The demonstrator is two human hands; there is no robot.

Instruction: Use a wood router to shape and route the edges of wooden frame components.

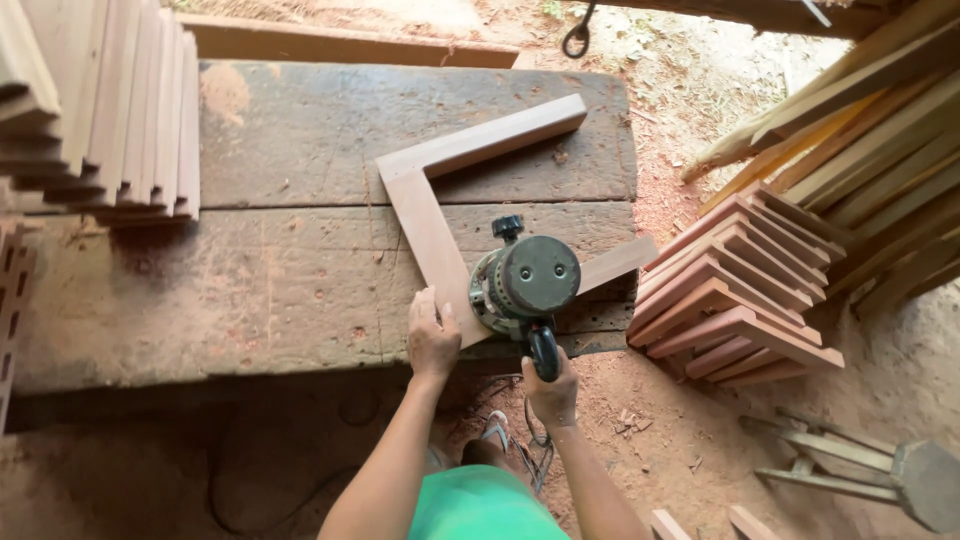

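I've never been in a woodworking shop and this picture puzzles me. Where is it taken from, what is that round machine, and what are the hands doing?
The picture comes from a camera worn on the person's head, looking straight down, so you see their own arms from above. In front of them is a rough wooden workbench. On it lies a wooden frame piece: flat boards joined at corners, part of it hidden under the machine. The left hand lies flat on the board, pressing it down. The right hand grips the black handle of a round power tool, which looks like a router and sits on the frame at the bench's near edge. Its cord hangs down near the person's feet. Beside the bench, on the right, similar frame pieces are piled in a stack, and more boards are stacked on the upper left. The reddish ground is covered in sawdust.
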